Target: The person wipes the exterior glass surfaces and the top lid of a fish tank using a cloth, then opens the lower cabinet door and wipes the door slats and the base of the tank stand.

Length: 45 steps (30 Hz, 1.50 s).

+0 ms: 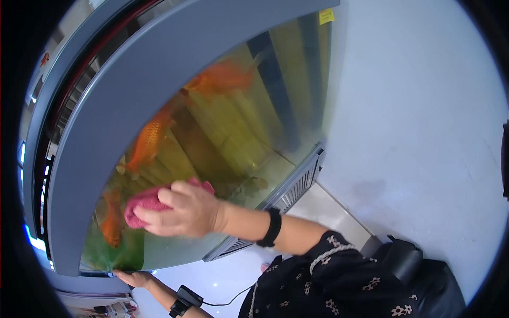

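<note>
My right hand (183,210) holds a crumpled pink cloth (149,202) against the curved front glass of a fish tank (222,151). A black band circles that wrist. My left hand (135,278), in the lower left, touches the side edge of the tank with its fingers extended; some fingertips are hidden there. It holds no visible object, and a black device is strapped to its wrist. Behind the glass are several orange fish, among them one with clear scales (151,137) and one close to the cloth (111,226).
A grey frame (119,87) borders the glass. A slatted vent panel (298,190) lies along the tank's base. A pale wall (409,119) stands beside the tank. A black bag-like object (429,274) is near the wall, and a black cable (226,304) runs from the wrist device.
</note>
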Tool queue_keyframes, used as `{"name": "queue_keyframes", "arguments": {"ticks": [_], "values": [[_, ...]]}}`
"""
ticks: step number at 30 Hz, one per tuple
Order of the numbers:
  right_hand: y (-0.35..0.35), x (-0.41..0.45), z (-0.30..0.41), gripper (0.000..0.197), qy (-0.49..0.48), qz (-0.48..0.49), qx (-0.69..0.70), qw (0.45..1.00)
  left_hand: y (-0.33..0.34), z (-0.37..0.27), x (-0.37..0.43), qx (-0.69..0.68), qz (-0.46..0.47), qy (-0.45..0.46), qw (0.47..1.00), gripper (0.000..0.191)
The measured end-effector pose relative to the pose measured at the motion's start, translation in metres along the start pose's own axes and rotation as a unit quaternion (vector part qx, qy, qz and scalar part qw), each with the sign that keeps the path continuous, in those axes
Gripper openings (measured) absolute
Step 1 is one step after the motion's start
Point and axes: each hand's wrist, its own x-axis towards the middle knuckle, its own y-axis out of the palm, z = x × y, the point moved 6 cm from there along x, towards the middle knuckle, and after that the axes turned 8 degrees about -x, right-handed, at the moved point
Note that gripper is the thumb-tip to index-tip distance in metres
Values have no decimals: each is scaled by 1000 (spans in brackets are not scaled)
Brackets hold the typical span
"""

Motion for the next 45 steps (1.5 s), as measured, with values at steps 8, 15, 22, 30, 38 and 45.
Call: {"name": "queue_keyframes", "arguments": {"ticks": [8, 15, 22, 30, 38, 45], "values": [[-97, 50, -184, 22, 1, -100, -312, 945, -4, -6, 2, 103, -49, 45, 992, 47], [-171, 47, -315, 35, 344, -224, -311, 857, 9, -24, 0, 60, -91, 49, 993, 39], [-123, 2, -264, 42, 380, -211, -311, 845, 31, -72, -10, 78, -57, 10, 995, 42], [-60, -111, -116, 49, 392, -13, -211, 895, 33, -61, -13, -56, -92, -67, 992, 45], [-140, 27, -245, 48, 377, -147, -158, 901, 33, -57, -12, 90, -55, 17, 994, 47], [-71, 28, -113, 51, 224, -106, -193, 949, 22, -37, -7, 1, -69, -19, 997, 44]]}}
